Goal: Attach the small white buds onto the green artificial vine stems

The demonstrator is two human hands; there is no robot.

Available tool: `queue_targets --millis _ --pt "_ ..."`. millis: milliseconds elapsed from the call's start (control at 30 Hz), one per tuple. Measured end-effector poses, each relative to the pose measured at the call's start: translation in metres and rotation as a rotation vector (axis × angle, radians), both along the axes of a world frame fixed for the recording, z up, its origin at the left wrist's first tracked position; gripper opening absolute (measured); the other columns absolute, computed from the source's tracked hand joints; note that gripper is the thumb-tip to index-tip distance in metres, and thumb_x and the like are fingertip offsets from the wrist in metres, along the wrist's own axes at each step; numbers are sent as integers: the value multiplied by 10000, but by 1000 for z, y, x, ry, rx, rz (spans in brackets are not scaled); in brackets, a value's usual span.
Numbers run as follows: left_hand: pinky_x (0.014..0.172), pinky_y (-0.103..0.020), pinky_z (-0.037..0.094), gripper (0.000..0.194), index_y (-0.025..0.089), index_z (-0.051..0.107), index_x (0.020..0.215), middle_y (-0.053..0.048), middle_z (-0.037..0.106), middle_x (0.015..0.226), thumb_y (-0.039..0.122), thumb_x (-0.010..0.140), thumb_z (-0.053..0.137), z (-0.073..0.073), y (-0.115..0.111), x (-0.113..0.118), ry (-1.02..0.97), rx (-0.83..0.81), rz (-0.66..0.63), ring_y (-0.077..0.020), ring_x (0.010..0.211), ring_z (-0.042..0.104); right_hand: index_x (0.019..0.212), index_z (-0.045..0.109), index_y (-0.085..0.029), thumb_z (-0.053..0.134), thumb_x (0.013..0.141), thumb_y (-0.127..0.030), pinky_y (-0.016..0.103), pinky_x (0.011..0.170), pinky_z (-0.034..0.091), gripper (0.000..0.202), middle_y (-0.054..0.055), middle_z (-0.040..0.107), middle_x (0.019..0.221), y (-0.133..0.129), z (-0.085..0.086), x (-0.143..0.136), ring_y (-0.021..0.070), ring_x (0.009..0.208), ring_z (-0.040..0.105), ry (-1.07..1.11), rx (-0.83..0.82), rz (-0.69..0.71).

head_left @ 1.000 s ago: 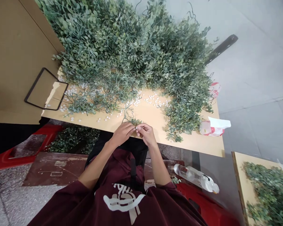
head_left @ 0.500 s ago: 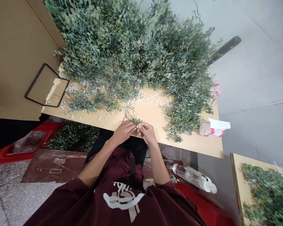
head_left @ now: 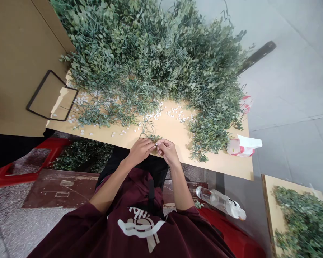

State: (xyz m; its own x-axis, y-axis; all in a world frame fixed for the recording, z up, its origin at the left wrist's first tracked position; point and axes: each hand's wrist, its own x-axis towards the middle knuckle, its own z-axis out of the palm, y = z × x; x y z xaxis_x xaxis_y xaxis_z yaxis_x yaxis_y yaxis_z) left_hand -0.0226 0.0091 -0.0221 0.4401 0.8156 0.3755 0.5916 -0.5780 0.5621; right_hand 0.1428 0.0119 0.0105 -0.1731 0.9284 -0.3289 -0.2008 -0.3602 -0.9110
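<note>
At the table's near edge, my left hand (head_left: 142,149) is closed on a leafy artificial plant sprig (head_left: 154,137), whose green stems fan out beyond the fingers. My right hand (head_left: 167,150) meets it fingertip to fingertip, pinching a tiny white piece (head_left: 156,144) against the sprig. That piece looks like the small white caps (head_left: 177,114) scattered over the tabletop; the fingers partly hide it. Bare sprig stems (head_left: 147,126) lie just past my left hand.
A large heap of artificial greenery (head_left: 150,46) covers the back of the wooden table (head_left: 174,132). A black wire frame (head_left: 52,95) is at left, a red-and-white packet (head_left: 240,146) at right. A clear bottle (head_left: 220,202) lies below the table's right side. More greenery (head_left: 307,218) sits at lower right.
Both hands stay nearly still, fingertips together on the sprig and white piece. The view has shifted very slightly.
</note>
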Motion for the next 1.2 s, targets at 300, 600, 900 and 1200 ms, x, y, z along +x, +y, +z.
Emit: queue_targets --millis 300,600,900,1200 --pt "723 -336 374 347 180 641 888 -43 632 793 334 1025 362 -2 -1 1 -33 66 24 -190 806 545 696 643 -162 769 749 -328 201 450 327 215 -48 530 560 0 0 1 48 434 418 56 -25 8" --pt "721 -332 369 330 176 636 881 -41 627 791 322 1023 377 0 0 1 -49 69 19 -188 801 539 700 641 -162 766 749 -313 204 460 334 201 -48 530 561 1 2 1 50 438 422 50 -24 11" --pt "706 -335 372 333 175 628 878 -39 618 781 319 1026 367 -2 0 1 -46 69 17 -183 788 533 722 654 -163 772 741 -321 207 462 334 198 -48 523 565 1 -1 2 53 450 417 24 -32 12" --pt "707 -334 381 341 177 636 894 -40 630 787 332 1028 363 -1 0 1 -61 64 25 -179 792 540 724 661 -167 758 762 -338 213 471 334 200 -43 523 569 1 0 2 59 460 421 32 -24 23"
